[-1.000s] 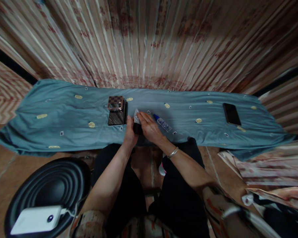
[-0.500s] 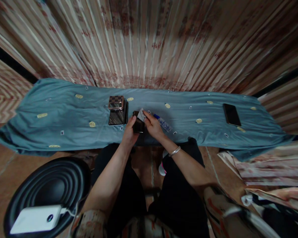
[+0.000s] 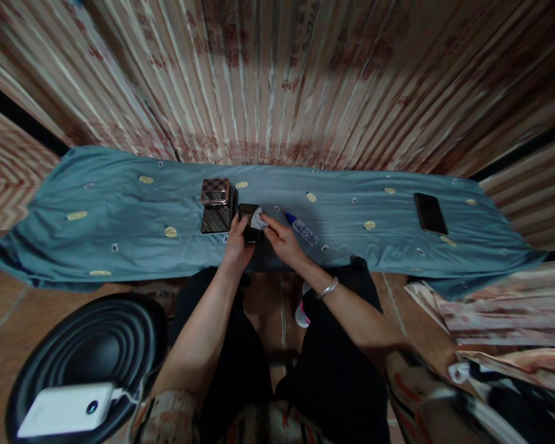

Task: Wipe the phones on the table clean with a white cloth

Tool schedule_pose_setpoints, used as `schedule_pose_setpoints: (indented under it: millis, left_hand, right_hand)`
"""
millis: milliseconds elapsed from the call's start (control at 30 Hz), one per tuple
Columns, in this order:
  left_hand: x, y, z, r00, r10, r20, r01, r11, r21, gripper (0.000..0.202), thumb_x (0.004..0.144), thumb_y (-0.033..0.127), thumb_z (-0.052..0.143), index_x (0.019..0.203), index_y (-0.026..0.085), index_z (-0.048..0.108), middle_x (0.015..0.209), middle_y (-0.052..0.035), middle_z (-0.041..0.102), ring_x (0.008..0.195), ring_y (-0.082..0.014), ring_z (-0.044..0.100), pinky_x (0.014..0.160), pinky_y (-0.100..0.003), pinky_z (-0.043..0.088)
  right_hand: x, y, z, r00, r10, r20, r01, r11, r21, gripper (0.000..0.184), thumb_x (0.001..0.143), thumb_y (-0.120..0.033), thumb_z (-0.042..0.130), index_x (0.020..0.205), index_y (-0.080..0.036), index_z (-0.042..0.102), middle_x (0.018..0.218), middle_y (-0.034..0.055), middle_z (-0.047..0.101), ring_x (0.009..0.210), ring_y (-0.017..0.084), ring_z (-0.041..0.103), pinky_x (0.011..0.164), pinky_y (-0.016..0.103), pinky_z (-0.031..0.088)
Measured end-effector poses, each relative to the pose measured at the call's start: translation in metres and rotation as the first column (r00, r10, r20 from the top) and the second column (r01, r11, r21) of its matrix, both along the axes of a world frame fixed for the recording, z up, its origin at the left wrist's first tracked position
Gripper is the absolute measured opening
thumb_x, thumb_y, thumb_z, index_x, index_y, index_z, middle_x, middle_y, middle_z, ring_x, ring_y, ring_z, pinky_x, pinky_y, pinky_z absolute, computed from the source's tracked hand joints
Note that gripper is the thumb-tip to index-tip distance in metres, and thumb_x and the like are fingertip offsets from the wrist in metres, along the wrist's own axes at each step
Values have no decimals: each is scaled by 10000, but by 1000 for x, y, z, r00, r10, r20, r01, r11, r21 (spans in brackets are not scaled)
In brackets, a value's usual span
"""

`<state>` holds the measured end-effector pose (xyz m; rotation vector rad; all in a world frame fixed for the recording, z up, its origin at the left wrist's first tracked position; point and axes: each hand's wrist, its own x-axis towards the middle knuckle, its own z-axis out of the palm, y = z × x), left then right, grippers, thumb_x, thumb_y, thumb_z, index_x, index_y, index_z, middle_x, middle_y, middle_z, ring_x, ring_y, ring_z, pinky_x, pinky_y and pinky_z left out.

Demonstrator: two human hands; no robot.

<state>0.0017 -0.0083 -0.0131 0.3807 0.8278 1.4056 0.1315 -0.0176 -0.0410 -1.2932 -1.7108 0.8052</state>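
Note:
My left hand (image 3: 238, 242) is closed around a dark glossy phone (image 3: 248, 210), which it holds up over the near edge of the cloth-covered bench. The phone looks like a folding one, though fingers hide part of it. Pinched in my right hand (image 3: 281, 237) is a small pale grey cloth (image 3: 258, 219), pressed against the phone's surface. Just beyond my right hand lies a clear bottle (image 3: 303, 230) with a blue cap. Left of my hands sits a stack of dark phones (image 3: 216, 219), topped by a smaller checkered folding phone (image 3: 215, 190).
A teal patterned sheet (image 3: 342, 216) covers the long bench. Another dark phone (image 3: 430, 214) lies at its right. Pleated curtains (image 3: 277, 86) hang behind. At lower left, a white power bank (image 3: 67, 408) with a cable rests on a round black ridged stool (image 3: 134, 333).
Both hands have shifted slightly left with the phone. The cloth has moved across the phone's surface, and the bottle shows more fully beyond my right hand.

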Motion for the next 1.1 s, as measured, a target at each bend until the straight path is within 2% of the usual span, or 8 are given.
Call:
schedule_pose_setpoints:
  millis: [267,400,467,600,733,833,933,1100]
  left_hand:
    - [-7,7,-1,999,28,-30,-28,1000,-7,239,768,265,769,939,232,605,813,49,708,730,-107,673,746,-232,509]
    - [-7,7,0,999,37,-24,-38,999,-25,181,786,215,733,921,224,615,796,46,711,694,-103,663,710,-222,503]
    - [-6,5,-1,999,6,-33,-6,1000,-7,196,774,205,735,944,221,638,823,35,729,732,-116,679,740,-229,508]
    - [-2,1,-4,992,-102,-81,105,994,37,354,721,229,770,1063,215,679,916,-2,764,891,-161,715,847,-260,512]
    - [1,-4,-6,985,-124,-119,129,991,32,407,693,206,777,1094,219,710,981,-16,780,995,-181,714,927,-282,514]
    - [3,-8,-7,979,-157,-132,160,987,10,397,677,180,782,1070,210,733,993,-25,784,982,-200,720,920,-313,540]
    - [3,-10,-8,970,-184,-161,185,983,-13,416,645,164,795,1057,204,748,1000,-30,784,944,-219,724,878,-341,565]
    - [2,-9,-9,969,-150,-196,151,988,-7,413,618,140,805,1023,208,768,974,-22,782,940,-220,716,861,-335,565]
  right_hand:
    - [-5,-21,7,999,44,5,-44,998,-52,419,972,-234,510,1371,-186,628,1263,76,735,1125,218,707,1053,398,522]
    - [-7,-22,4,1000,21,-4,-21,999,-45,421,946,-229,558,1358,-201,636,1279,66,728,1176,223,687,1074,403,506]
    - [-8,-18,1,1000,-10,-20,9,999,-34,433,944,-225,558,1372,-208,623,1295,65,720,1212,220,669,1098,406,487]
    - [-3,-4,-5,995,-82,-51,81,997,-18,451,954,-229,539,1400,-187,594,1350,87,685,1288,219,623,1143,411,447]
    - [6,12,-7,990,-131,-41,132,991,3,433,967,-253,532,1393,-215,599,1392,75,657,1339,212,580,1173,412,414]
    - [11,19,-5,985,-166,-38,166,986,-4,429,954,-226,538,1375,-189,609,1386,91,659,1321,210,594,1164,388,420]
    - [13,22,-1,987,-150,-56,149,989,-23,394,927,-174,539,1304,-170,654,1313,86,704,1243,204,646,1129,372,451]
    - [16,25,3,985,-122,-119,121,992,-17,341,930,-189,510,1211,-203,704,1233,42,742,1182,188,669,1108,359,463]
